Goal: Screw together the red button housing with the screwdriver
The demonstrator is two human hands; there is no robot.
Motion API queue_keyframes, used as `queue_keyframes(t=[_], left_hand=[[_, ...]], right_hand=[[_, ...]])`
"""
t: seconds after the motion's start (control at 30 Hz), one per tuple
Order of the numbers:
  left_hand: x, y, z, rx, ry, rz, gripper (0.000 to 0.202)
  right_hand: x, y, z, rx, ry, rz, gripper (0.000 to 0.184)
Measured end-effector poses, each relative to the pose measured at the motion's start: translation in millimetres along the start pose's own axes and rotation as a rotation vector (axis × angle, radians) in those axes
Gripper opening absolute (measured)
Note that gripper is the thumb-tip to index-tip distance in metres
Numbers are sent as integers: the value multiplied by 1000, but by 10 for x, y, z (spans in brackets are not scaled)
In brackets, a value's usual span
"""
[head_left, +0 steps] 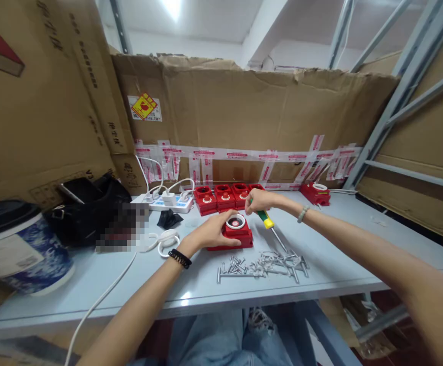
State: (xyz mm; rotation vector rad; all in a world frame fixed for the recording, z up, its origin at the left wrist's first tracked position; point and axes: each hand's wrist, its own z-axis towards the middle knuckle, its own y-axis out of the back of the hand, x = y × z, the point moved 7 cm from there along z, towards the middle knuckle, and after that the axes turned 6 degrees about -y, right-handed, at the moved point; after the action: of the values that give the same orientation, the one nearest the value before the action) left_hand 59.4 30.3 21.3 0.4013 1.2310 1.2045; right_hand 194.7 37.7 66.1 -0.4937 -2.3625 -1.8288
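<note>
While cardboard (244, 107) backs our tabletop (358, 234), we find the red print on the cardboard's tape (236, 155) too small to read. Our left hand (211, 231) holds a red box (246, 236) around mid-tabletop, and our right hand (258, 200) grips a green-and-yellow screwdriver (268, 222), angled downward. Above the tape, we make out "LM" on a white label (155, 114); before the box lie loose screws (236, 266).
</note>
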Motion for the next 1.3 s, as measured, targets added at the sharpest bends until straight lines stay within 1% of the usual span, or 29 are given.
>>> queue_keyframes(t=[0.1, 0.17, 0.23, 0.4, 0.7, 0.77, 0.87, 0.9, 0.93, 1.0, 1.07, 1.1, 1.17, 1.2, 1.27, 1.3], left_hand=[[-42, 7, 6, -1, -12, -14, 69], [-73, 8, 9, 3, -18, -24, 68], [-89, 9, 13, 1, -12, -27, 68], [-105, -3, 27, -2, 7, -28, 70], [-135, -1, 42, 10, 14, -34, 68], [-116, -4, 39, 12, 17, -28, 69], [-79, -5, 36, 2, 24, -12, 71], [-72, -8, 36, 1, 21, -11, 71], [-69, -12, 38, -1, 15, -12, 70], [-74, -18, 42, -4, -6, -14, 69], [-89, -18, 45, -12, -29, -13, 69], [-96, -15, 46, -17, -35, -10, 69], [-107, -12, 48, -20, -37, -12, 68], [-110, -13, 49, -18, -32, -17, 67], [-113, -17, 53, -14, -21, -28, 65], [-117, -18, 56, -14, -18, -33, 64]], right_hand=[[76, 28, -122, -129, 101, -135, 17], [124, -5, -191, -171, 180, -259, 22], [141, -51, -229, -181, 232, -345, 25], [130, -67, -240, -203, 290, -379, 25], [250, -113, -255, -255, 442, -522, 21], [264, -52, -267, -271, 468, -526, 21], [257, 153, -342, -310, 441, -433, 16], [255, 209, -383, -300, 421, -387, 15], [259, 223, -429, -251, 405, -348, 14], [293, 158, -543, -127, 373, -293, 15], [372, -24, -678, 0, 377, -276, 16], [413, -134, -740, 43, 378, -280, 17], [499, -362, -842, 89, 408, -320, 18], [528, -458, -871, 85, 414, -352, 18], [566, -602, -903, 68, 433, -396, 18], [570, -640, -908, 57, 432, -409, 19]])
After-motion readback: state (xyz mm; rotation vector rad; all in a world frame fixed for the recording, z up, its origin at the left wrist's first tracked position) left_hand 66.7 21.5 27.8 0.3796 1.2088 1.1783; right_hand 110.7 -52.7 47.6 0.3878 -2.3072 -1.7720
